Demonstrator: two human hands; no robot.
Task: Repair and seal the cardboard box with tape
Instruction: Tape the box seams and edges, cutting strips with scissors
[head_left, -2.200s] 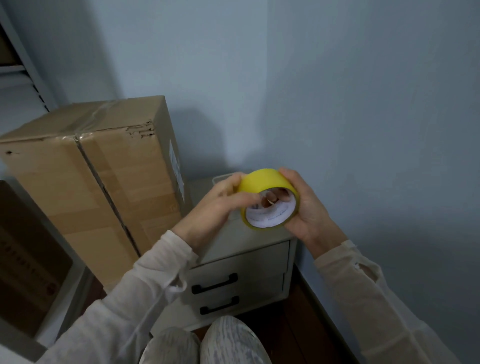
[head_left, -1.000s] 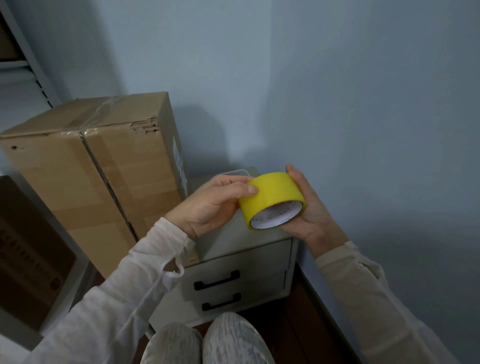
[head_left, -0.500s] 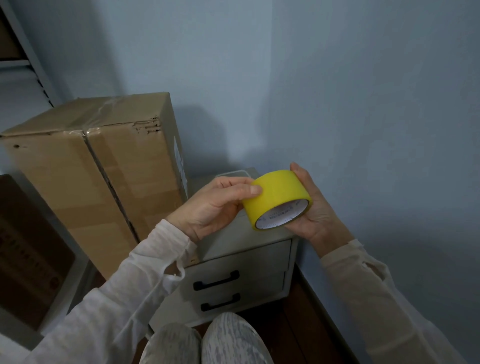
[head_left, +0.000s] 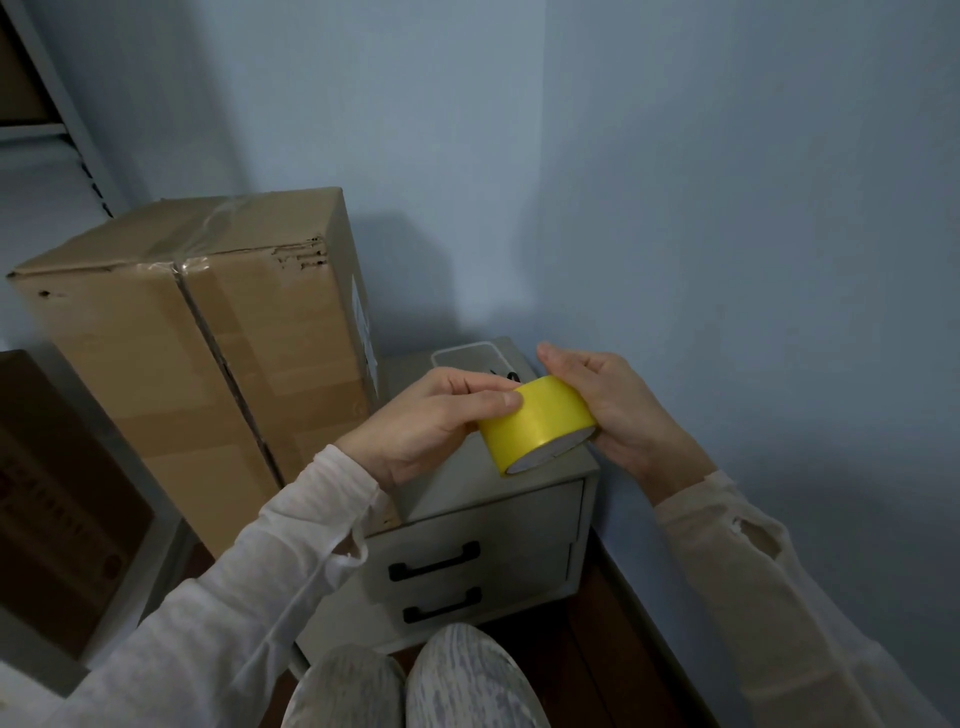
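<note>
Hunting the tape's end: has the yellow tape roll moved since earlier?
Yes: yellow tape roll tipped, core opening now facing down toward the drawer cabinet.

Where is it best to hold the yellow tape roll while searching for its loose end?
Grip the tape roll by its right side, coming from the right, as the right hand does. The roll lies tilted, its broad yellow band turned up and left, so that grip probably leaves the band free for the left hand.

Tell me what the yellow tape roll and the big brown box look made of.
The tape roll: smooth yellow film, probably plastic, with a soft sheen. The cardboard box: matte brown corrugated board; the torn top edge shows fluting, and shiny clear tape crosses it.
</note>
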